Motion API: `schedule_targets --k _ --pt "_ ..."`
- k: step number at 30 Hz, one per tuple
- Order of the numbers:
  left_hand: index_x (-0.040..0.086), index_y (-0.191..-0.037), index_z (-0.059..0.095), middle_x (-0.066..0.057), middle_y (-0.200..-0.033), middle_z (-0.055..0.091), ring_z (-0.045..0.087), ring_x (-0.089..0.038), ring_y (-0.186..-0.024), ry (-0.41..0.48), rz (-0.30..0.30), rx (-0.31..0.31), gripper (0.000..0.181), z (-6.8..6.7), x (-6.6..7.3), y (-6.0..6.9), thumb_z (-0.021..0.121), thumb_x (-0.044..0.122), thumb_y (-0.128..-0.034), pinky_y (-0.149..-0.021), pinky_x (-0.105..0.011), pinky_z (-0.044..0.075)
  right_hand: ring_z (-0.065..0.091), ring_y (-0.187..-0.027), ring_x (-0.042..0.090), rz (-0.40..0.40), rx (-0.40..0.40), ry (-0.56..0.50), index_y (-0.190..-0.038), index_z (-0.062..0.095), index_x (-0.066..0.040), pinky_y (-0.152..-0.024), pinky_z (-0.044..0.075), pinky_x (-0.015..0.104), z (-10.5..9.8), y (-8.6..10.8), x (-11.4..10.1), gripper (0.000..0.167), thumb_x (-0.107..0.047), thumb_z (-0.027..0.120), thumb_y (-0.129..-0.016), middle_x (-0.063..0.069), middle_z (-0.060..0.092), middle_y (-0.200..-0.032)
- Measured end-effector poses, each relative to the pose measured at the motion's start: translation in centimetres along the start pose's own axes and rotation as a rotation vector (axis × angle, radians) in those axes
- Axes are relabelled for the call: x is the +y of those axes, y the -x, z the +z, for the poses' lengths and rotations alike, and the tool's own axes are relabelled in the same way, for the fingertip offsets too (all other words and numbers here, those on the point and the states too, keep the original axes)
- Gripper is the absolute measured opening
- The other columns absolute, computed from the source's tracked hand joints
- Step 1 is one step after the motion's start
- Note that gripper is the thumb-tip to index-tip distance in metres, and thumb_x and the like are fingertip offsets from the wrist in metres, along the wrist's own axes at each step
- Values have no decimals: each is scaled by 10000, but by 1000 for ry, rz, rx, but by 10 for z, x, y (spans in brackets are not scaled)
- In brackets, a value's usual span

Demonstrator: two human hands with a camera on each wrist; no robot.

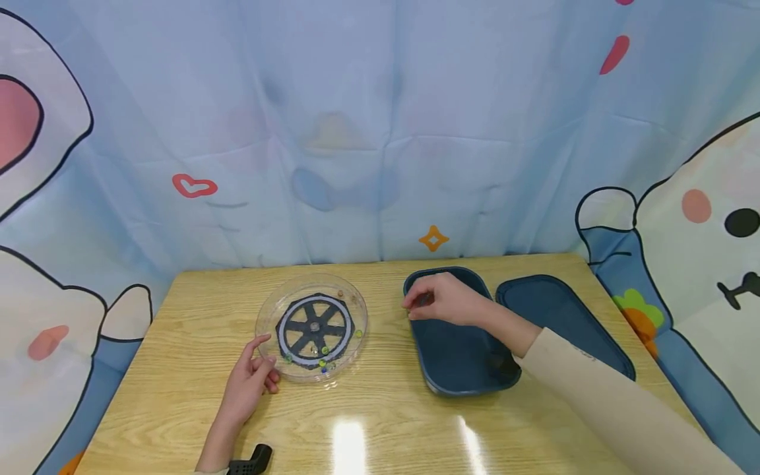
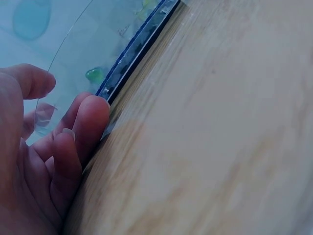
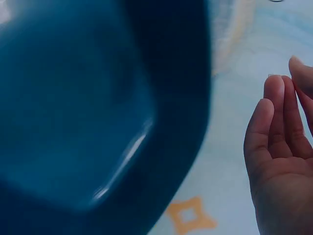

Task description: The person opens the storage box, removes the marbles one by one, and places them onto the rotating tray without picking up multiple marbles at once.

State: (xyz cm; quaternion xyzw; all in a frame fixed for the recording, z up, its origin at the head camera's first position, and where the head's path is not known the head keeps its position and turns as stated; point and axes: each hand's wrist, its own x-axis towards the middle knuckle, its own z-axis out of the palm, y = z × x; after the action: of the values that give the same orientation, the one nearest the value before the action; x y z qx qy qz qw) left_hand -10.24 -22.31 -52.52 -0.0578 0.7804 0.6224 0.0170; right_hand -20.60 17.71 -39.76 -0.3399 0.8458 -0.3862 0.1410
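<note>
A clear round dish (image 1: 359, 300) stands on the left half of the table. It carries a dark six-spoked wheel-shaped piece (image 1: 299, 336) with a pale ring, and several small green, yellow and blue beads (image 1: 323, 363). My left hand (image 1: 246, 382) holds the dish's near-left edge with loosely bent fingers; a green bead (image 2: 95, 74) shows close to them in the left wrist view. Over the far left rim of a dark blue tray (image 1: 457, 356) is my right hand (image 1: 442, 300), thumb and fingertips brought together. Whether something small is between those fingertips cannot be made out.
A flat dark blue lid (image 1: 552, 316) lies right of the tray, partly behind the right forearm. The wooden table (image 1: 309, 429) ends at a printed curtain (image 1: 356, 132) along the back. A black wrist strap (image 1: 252, 462) is on the left wrist.
</note>
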Motion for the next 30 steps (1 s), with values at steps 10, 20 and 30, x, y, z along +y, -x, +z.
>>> schedule_targets --k 10,20,30 --pt "187 -1462 413 -130 -729 600 603 -233 -563 -13 -20 -1 453 0 0 1 535 123 -1030 -548 -295 511 669 -850 114 21 -89 77 -1010 738 -54 -740 556 268 -21 67 41 132 -73 756 -880 104 672 -1003" --pt "177 -1462 418 -127 -722 597 601 -231 -558 -4 1 10 453 2 1 -1 540 123 -1029 -543 -304 518 601 -814 46 4 -278 353 -995 747 -106 -693 525 257 -28 91 41 211 21 769 -828 -47 646 -946" --pt "195 -1457 424 -143 -731 592 596 -227 -562 10 -4 8 448 2 0 0 534 113 -1030 -561 -312 533 640 -809 115 -19 -367 651 -935 756 -149 -677 527 252 -9 95 40 313 129 723 -794 -62 634 -903"
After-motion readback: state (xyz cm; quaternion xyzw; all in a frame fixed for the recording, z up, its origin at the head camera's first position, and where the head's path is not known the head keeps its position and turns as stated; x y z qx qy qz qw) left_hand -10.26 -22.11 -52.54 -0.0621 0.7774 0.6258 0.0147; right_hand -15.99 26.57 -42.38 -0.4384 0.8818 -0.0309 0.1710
